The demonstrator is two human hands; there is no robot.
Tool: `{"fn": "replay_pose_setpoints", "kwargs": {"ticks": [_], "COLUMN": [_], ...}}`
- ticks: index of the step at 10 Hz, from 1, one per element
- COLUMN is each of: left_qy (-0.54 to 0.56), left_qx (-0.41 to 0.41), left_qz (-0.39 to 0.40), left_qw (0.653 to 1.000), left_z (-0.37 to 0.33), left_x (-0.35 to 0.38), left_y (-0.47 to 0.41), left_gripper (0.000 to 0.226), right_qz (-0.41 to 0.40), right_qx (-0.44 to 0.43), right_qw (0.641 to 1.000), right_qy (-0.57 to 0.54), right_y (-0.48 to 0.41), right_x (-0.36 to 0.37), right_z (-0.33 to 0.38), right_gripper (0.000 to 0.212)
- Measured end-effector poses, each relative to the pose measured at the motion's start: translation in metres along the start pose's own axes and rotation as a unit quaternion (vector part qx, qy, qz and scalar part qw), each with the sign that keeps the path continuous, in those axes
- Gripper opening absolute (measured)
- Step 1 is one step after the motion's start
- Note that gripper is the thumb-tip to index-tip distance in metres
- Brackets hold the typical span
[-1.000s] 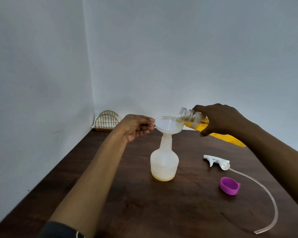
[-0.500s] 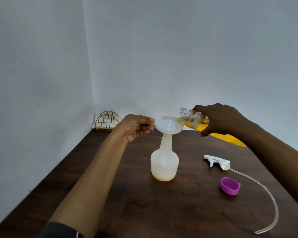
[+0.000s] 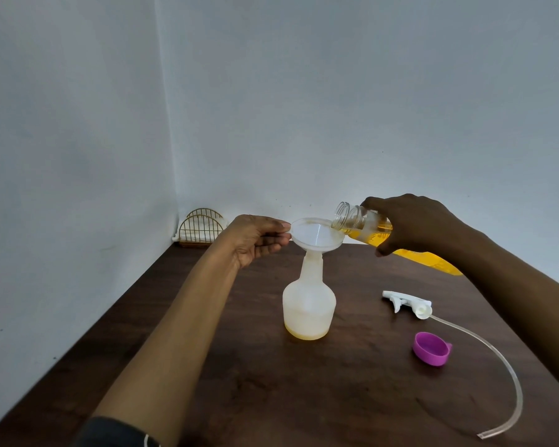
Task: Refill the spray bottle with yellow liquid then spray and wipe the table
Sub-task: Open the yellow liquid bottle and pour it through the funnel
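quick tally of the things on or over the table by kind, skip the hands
bottles: 2 (spray bottle, refill bottle)
funnel: 1
spray head with tube: 1
cap: 1
rack: 1
total: 6

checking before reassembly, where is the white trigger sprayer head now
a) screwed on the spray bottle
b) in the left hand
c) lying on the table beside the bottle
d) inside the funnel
c: the trigger sprayer head lies on the table, apart from the spray bottle, whose neck carries the funnel.
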State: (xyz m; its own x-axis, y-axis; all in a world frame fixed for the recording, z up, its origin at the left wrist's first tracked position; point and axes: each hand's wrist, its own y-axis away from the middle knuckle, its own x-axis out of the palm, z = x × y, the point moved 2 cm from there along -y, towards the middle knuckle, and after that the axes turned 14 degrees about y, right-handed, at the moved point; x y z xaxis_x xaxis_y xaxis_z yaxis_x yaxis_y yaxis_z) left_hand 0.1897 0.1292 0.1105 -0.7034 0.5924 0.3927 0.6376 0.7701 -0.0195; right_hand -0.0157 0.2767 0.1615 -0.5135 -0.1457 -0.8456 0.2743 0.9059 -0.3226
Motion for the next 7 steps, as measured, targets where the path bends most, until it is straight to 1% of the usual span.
{"fn": "replay_pose_setpoints", "kwargs": {"ticks": [7], "left_qy": [-0.001], "left_qx": [-0.002], "left_qz": [0.004], "left_qw": [1.000], "left_z": [-0.0009], "left_x": [0.0004], "left_y": [0.0002], "left_gripper": [0.007], "right_qz": [0.005], "right_qx": [-0.004], "right_qw": [1.000], "right_qy": [0.005], "right_y": [0.0008], "right_x": [-0.0044], "right_z": [0.0008], "right_gripper": [0.080]}}
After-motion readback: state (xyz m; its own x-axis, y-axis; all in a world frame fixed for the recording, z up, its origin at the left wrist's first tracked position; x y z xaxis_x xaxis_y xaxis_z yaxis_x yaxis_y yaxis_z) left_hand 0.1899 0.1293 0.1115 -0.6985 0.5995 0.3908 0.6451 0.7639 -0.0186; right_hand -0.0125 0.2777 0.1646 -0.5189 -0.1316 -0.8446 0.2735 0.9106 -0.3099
